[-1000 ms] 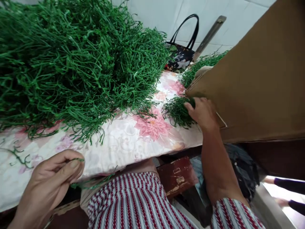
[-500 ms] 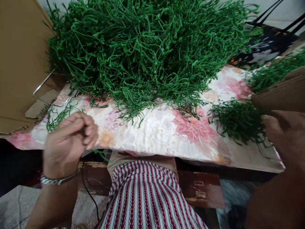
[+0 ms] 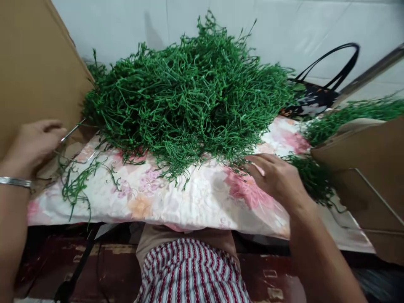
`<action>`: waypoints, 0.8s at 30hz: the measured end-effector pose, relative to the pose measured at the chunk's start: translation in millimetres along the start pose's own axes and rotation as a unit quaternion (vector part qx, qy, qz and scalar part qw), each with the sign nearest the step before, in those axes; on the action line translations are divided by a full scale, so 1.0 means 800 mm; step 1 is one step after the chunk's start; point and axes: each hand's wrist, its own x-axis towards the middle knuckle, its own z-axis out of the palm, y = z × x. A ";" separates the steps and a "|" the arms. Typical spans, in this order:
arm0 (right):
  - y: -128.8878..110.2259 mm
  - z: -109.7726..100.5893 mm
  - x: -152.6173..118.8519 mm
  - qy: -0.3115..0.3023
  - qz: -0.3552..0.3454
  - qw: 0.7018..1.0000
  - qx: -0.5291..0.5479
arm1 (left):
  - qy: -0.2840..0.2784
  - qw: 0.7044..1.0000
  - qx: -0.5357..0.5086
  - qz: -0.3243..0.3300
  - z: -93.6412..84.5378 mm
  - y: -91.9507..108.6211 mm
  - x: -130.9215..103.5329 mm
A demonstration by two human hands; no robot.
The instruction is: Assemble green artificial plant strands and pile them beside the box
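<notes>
Green stem heap (image 3: 195,101) on floral cloth (image 3: 195,198), between both hands.
Right hand (image 3: 277,179) palm down, fingers loosely spread at heap's front edge, gripping nothing; left hand (image 3: 33,143) curled beside cardboard (image 3: 34,71), grip unclear.

The left hand (image 3: 33,145) sits at the table's left edge with its forearm cut by the picture's left side; whether its fingers pinch the thin wire (image 3: 73,129) there cannot be told. The right hand (image 3: 276,179) shows only its back, so its fingertips, buried in the green stems (image 3: 189,97), stay hidden (closed or loose is unclear). The dark handbag (image 3: 318,99) at the far right corner is half covered by stems. The cardboard box (image 3: 362,168) runs off the right edge.
</notes>
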 end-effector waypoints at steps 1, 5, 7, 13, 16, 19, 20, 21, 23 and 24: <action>-0.004 0.002 0.009 0.006 -0.015 1.000 0.005 | -0.018 0.996 0.082 0.040 0.010 -0.002 -0.009; -0.005 0.009 0.046 0.050 -0.017 0.999 0.000 | -0.046 0.940 0.193 0.277 0.049 -0.011 -0.059; -0.003 0.017 0.064 0.056 0.014 0.998 -0.014 | -0.013 0.929 0.172 0.327 0.068 -0.009 -0.080; -0.003 0.038 0.074 0.022 0.063 0.997 0.037 | -0.046 0.911 0.250 0.324 0.097 0.001 -0.092; 0.000 0.033 0.053 0.076 0.036 0.994 0.076 | -0.045 0.904 0.317 0.282 0.089 -0.023 -0.077; -0.004 0.024 0.029 0.077 -0.004 0.989 0.126 | 0.005 0.941 0.245 0.235 0.078 -0.064 -0.061; -0.009 0.022 0.021 0.075 -0.012 0.987 0.141 | 0.024 0.945 0.218 0.241 0.076 -0.077 -0.060; -0.016 0.020 0.014 0.075 -0.014 0.985 0.152 | 0.048 0.945 0.192 0.260 0.074 -0.086 -0.062; -0.034 0.021 0.001 0.081 -0.006 0.984 0.160 | 0.082 0.935 0.150 0.310 0.073 -0.092 -0.081; -0.045 0.023 -0.006 0.085 -0.003 0.983 0.162 | 0.092 0.930 0.128 0.333 0.075 -0.088 -0.099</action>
